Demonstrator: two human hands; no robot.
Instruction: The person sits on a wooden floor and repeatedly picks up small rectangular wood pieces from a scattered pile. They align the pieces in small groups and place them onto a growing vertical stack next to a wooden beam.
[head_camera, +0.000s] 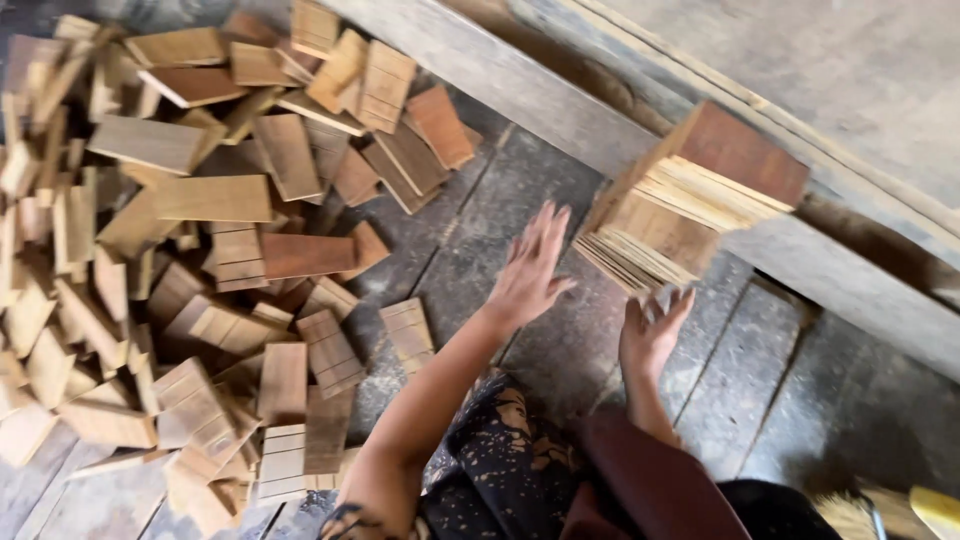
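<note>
The left hand (528, 270) is stretched out flat over the dark plank floor (470, 230), its fingers (545, 225) spread wide and straight, holding nothing. Its fingertips sit just beside the near-left edge of a stack of thin wooden slats (690, 200); whether they touch the stack cannot be told. The right hand (652, 335) is raised just below that stack, its fingers (672, 305) loosely curled and partly open, with the tips close under the stack's lower edge; contact there is also unclear, and the hand grips nothing.

The stack stands tilted at the right of the scene, leaning toward a long grey wooden beam (560, 100) that runs from the far middle to the near right. Its top slat is reddish brown, with paler slat edges fanned out below.

To the left, a big loose pile of wooden pieces (180, 250) covers the floor, well apart from both hands. One grooved piece (408, 330) lies alone near the left forearm. A brush with a yellow handle (900, 510) shows at the near right corner.
</note>
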